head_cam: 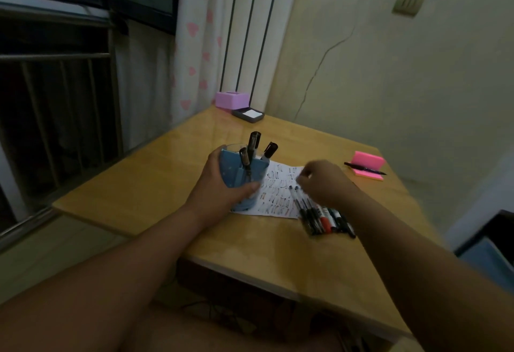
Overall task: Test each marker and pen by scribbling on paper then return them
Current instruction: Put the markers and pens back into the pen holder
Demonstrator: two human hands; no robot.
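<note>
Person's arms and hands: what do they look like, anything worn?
The left arm and right arm are bare to the frame edge: no sleeves, gloves, watch or bracelet. The left hand shows no rings; the right hand is too blurred to tell.

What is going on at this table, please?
A person seems to be testing pens at a wooden table. The left grip holds a blue pen holder with three dark markers standing in it. The right grip, blurred, hovers over the scribbled paper, near a row of pens lying at its corner; whether it holds anything I cannot tell. Another pen lies on pink sticky notes.
</note>
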